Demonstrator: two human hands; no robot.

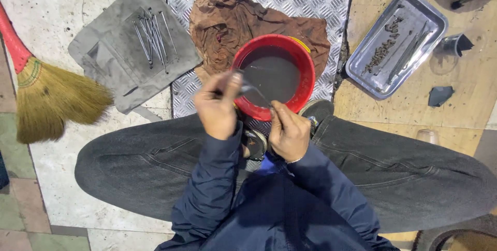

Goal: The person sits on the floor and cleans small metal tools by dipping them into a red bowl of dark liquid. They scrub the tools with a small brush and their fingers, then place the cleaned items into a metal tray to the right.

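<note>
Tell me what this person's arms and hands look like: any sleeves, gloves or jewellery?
Both arms are in long dark navy jacket sleeves of smooth, slightly shiny cloth, creased at the elbows and reaching the wrists. The left hand and right hand are bare, with no gloves. A thin silvery bracelet shows at the right wrist, just past the cuff. No rings can be made out.

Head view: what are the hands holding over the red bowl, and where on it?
Both hands, left hand and right hand, pinch a thin metal rod, one at each end, above the red bowl.

Straw broom (52, 101) left; grey cloth (103, 59) bearing metal rods (152, 36); steel tray (396, 44) right.
</note>
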